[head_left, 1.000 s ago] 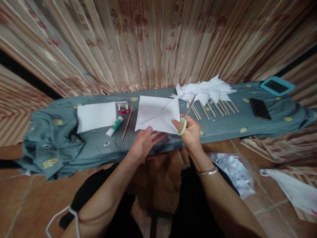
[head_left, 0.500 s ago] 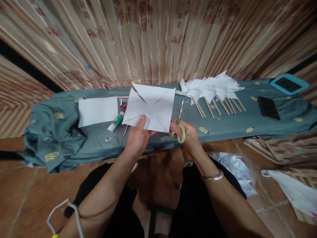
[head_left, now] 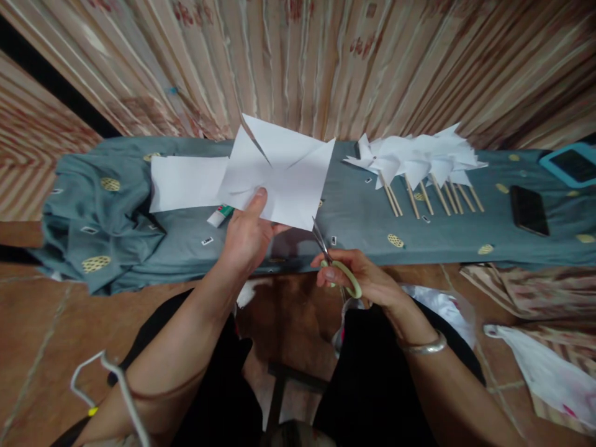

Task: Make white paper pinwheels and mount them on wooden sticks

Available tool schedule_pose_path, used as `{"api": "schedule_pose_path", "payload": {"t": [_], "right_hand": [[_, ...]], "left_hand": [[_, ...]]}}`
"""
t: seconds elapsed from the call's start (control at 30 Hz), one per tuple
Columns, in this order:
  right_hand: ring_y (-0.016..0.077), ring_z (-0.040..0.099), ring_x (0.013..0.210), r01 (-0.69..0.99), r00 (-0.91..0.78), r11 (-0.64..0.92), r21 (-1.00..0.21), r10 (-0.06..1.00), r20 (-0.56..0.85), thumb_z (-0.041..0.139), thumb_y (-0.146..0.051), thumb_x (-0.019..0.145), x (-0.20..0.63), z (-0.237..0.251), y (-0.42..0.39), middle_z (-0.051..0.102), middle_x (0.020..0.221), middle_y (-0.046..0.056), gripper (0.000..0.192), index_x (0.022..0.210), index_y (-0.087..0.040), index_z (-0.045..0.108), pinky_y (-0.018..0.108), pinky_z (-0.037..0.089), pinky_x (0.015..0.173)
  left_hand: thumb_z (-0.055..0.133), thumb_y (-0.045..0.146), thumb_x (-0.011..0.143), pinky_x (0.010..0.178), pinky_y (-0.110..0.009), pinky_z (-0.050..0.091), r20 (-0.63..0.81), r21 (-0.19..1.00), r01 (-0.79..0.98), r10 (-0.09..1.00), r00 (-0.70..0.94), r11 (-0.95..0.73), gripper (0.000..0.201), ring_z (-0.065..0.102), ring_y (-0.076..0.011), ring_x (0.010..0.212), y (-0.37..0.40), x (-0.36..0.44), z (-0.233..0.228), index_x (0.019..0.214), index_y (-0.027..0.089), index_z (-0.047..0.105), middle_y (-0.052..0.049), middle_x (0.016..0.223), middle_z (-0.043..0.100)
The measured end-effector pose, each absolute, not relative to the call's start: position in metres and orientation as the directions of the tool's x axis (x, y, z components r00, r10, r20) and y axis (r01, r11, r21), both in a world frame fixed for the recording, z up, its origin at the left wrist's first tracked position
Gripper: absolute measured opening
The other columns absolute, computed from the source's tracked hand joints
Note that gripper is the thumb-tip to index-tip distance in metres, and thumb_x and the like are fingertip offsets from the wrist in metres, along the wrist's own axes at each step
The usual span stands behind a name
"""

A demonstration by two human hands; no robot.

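Note:
My left hand (head_left: 251,236) grips a white paper sheet (head_left: 288,161) by its near edge, thumb on top and fingers beneath. Slits run inward from corners of the sheet, and the far left one gapes open. In my right hand (head_left: 351,273) are scissors (head_left: 347,276) with pale green handles, fingers through the loops. The blade tips meet the sheet's near right corner; how far apart the blades are is hard to tell. Left of the held sheet lies more white paper (head_left: 189,183), with a green and white glue stick (head_left: 220,215) partly covered by the held sheet.
Several white paper pinwheels (head_left: 419,158) on wooden sticks lie overlapping on the grey-green cloth (head_left: 298,251). Farther right are a dark phone (head_left: 529,210) and a blue-framed device (head_left: 570,164). Patterned curtains (head_left: 298,68) hang behind. A plastic bag (head_left: 544,360) lies on the floor.
My left hand has raised and turned the sheet slightly. The scissors have swung from pointing away beside the sheet to its near right corner. The camera view has shifted a little.

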State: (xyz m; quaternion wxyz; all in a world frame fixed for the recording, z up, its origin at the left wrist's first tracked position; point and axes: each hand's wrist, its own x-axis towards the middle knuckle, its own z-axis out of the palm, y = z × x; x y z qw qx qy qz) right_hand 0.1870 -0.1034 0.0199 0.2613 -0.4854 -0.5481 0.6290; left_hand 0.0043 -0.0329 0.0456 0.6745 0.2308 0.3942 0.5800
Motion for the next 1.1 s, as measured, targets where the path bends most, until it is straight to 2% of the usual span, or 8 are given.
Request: {"api": "schedule_pose_path", "payload": {"t": [0.17, 0.33, 0.5, 0.77, 0.9, 1.1], "right_hand": [[0.0124, 0.053, 0.062, 0.211, -0.373, -0.257, -0.943, 0.871, -0.321, 0.067, -0.068, 0.074, 0.184, 0.021, -0.102, 0.063, 0.069, 0.002, 0.052, 0.082, -0.017, 0.065, 0.028, 0.043, 0.058], [0.0127, 0.053, 0.063, 0.200, -0.364, -0.261, -0.945, 0.875, -0.319, 0.066, -0.071, 0.072, 0.183, 0.021, -0.101, 0.063, 0.069, 0.003, 0.058, 0.083, -0.015, 0.064, 0.028, 0.043, 0.058], [0.0127, 0.052, 0.063, 0.225, -0.366, -0.269, -0.936, 0.868, -0.337, 0.065, -0.074, 0.070, 0.183, 0.023, -0.101, 0.063, 0.068, 0.004, 0.062, 0.083, -0.013, 0.064, 0.028, 0.041, 0.057], [0.0127, 0.054, 0.063, 0.219, -0.361, -0.253, -0.942, 0.876, -0.319, 0.065, -0.073, 0.071, 0.183, 0.022, -0.101, 0.064, 0.068, 0.003, 0.060, 0.083, -0.015, 0.064, 0.028, 0.042, 0.057], [0.0121, 0.053, 0.062, 0.216, -0.347, -0.253, -0.943, 0.883, -0.316, 0.066, -0.072, 0.071, 0.183, 0.021, -0.102, 0.063, 0.067, 0.003, 0.058, 0.082, -0.015, 0.064, 0.027, 0.041, 0.057], [0.0131, 0.052, 0.063, 0.212, -0.343, -0.287, -0.934, 0.873, -0.346, 0.070, -0.068, 0.070, 0.182, 0.024, -0.102, 0.062, 0.065, 0.003, 0.055, 0.079, -0.014, 0.064, 0.028, 0.040, 0.058]], "left_hand": [[0.047, 0.015, 0.093, 0.087, -0.038, 0.059, -0.262, 0.764, -0.605, 0.965, 0.026, 0.224, 0.039, 0.061, -0.0265, 0.122, -0.035, 0.007, 0.044, 0.128, 0.024, 0.061, -0.005, 0.115, 0.074], [0.044, 0.015, 0.094, 0.077, -0.033, 0.061, -0.271, 0.772, -0.589, 0.962, 0.035, 0.239, 0.030, 0.070, -0.0222, 0.102, -0.034, 0.008, 0.041, 0.112, 0.021, 0.067, -0.004, 0.106, 0.076], [0.053, 0.018, 0.089, 0.072, -0.031, 0.061, -0.252, 0.786, -0.573, 0.967, 0.046, 0.232, 0.026, 0.071, -0.0210, 0.095, -0.035, 0.009, 0.039, 0.113, 0.021, 0.065, -0.004, 0.101, 0.076], [0.049, 0.018, 0.090, 0.075, -0.035, 0.060, -0.222, 0.815, -0.537, 0.973, 0.057, 0.217, 0.030, 0.069, -0.0245, 0.103, -0.037, 0.011, 0.036, 0.117, 0.019, 0.062, -0.009, 0.116, 0.072], [0.046, 0.019, 0.091, 0.075, -0.036, 0.060, -0.203, 0.834, -0.513, 0.977, 0.058, 0.204, 0.033, 0.069, -0.0235, 0.101, -0.037, 0.010, 0.035, 0.120, 0.020, 0.060, -0.008, 0.121, 0.070], [0.058, 0.026, 0.083, 0.075, -0.034, 0.059, -0.208, 0.848, -0.488, 0.977, 0.056, 0.208, 0.030, 0.066, -0.0255, 0.108, -0.037, 0.009, 0.035, 0.113, 0.022, 0.063, -0.007, 0.118, 0.071]]}}
